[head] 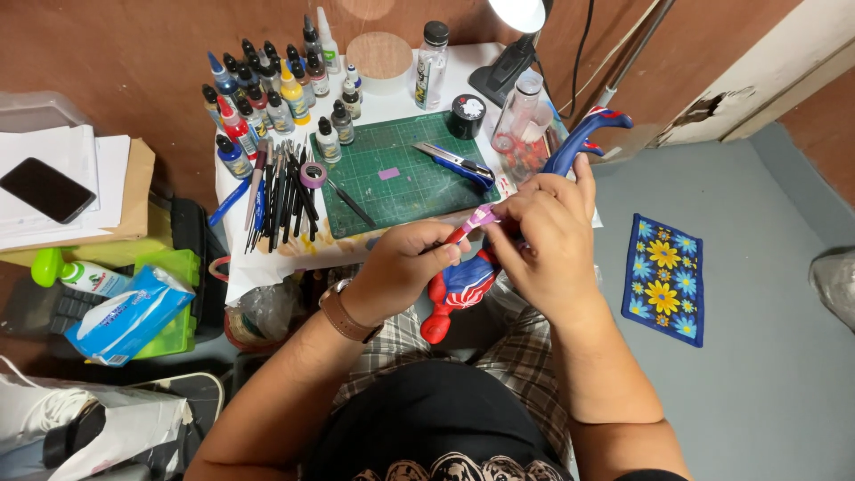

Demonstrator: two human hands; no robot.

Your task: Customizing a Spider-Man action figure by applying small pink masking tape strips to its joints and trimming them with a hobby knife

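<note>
My left hand (pixel 403 267) grips a thin red-handled tool (pixel 469 224) whose tip is wrapped in pink-purple tape. My right hand (pixel 543 240) pinches that taped tip with its fingertips and also holds a red and blue action figure (pixel 463 289). The figure's blue leg (pixel 583 138) sticks up past my right fingers; its red torso and arm hang below my hands, over my lap.
A green cutting mat (pixel 401 178) lies on the small white table with a blue utility knife (pixel 463 163), a tape roll (pixel 313 175), brushes (pixel 280 191) and several paint bottles (pixel 267 89). A desk lamp (pixel 517 36), phone (pixel 46 189), tissue pack (pixel 129 313) and flowered mat (pixel 663 276) surround it.
</note>
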